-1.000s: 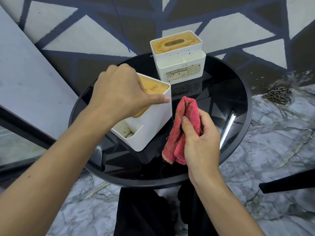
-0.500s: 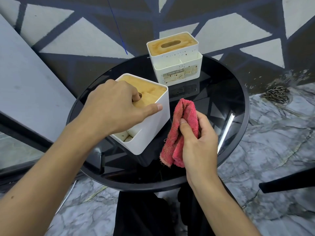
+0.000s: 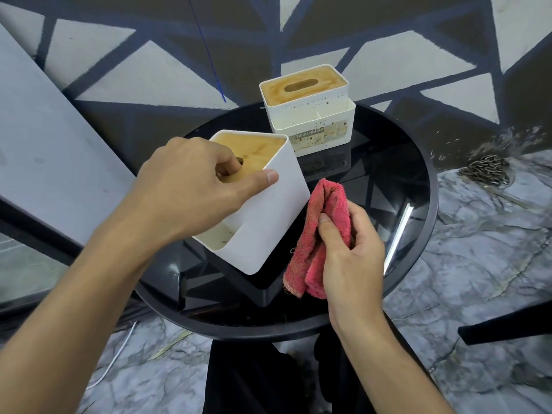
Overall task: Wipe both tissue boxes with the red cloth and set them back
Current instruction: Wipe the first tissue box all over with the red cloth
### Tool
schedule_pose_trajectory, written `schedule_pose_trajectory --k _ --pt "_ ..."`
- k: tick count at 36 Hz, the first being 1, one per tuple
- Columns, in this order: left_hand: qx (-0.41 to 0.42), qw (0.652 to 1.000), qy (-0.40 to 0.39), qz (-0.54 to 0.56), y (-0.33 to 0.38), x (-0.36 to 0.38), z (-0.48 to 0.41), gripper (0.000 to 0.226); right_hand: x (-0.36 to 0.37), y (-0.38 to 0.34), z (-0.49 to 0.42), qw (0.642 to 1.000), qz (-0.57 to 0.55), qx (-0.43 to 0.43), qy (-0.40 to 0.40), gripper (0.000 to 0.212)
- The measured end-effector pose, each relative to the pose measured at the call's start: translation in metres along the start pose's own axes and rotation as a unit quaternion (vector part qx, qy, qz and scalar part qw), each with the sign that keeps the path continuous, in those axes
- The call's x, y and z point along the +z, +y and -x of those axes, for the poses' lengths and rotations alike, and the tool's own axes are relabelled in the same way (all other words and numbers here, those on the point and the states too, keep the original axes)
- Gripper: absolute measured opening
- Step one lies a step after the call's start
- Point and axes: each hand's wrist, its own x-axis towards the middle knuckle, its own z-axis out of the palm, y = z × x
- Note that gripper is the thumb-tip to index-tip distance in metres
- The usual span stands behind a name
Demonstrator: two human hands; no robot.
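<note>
Toward the near left of the round black worktop [image 3: 412, 180], tilted with one lower corner at or just above the glass, cannot tell which: near tissue box [image 3: 263, 225], white plastic shell under a wooden lid; looks light, stiff and probably near hollow; smooth walls likely to skid under a wiping push, so best pinned from the top rim and slot, not squeezed at the sides; gripped so by the left hand [image 3: 191, 189], fingers curled over the lid, one hooked into the slot, thumb laid along the rim; just beside its right wall, red cloth [image 3: 325, 231], soft, bunched and limp, clenched in the right hand [image 3: 352, 255] with the thumb pressed on the folds; well apart at the far edge, upright, far tissue box [image 3: 307, 118], stained and spotted, likely needing firmer rubbing.
</note>
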Motion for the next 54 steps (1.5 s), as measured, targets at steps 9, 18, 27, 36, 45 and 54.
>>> schedule_pose_trajectory --k 9,18,27,36,45,54 --pt "0.005 0.992 0.046 0.119 -0.011 -0.005 0.007 0.052 0.001 -0.002 0.001 1.0 -0.026 0.009 0.011 0.025" --pt "-0.007 0.969 0.088 0.229 -0.016 -0.006 0.019 0.033 0.002 -0.008 -0.004 0.998 -0.051 -0.015 0.017 0.022" --pt "-0.022 0.94 0.113 0.32 -0.02 -0.001 0.03 0.033 0.012 -0.018 -0.008 0.996 -0.083 -0.026 -0.019 0.023" --pt "-0.012 0.936 0.128 0.327 -0.017 0.005 0.029 0.03 0.023 -0.017 -0.003 0.992 -0.114 -0.026 -0.035 0.024" --pt "-0.008 0.933 0.145 0.328 -0.025 0.008 0.026 0.026 0.033 -0.016 -0.006 0.99 -0.124 -0.033 -0.05 0.026" --pt "0.014 0.936 0.122 0.329 -0.033 0.004 0.024 0.027 0.039 -0.013 -0.014 0.989 -0.132 -0.04 -0.06 0.033"
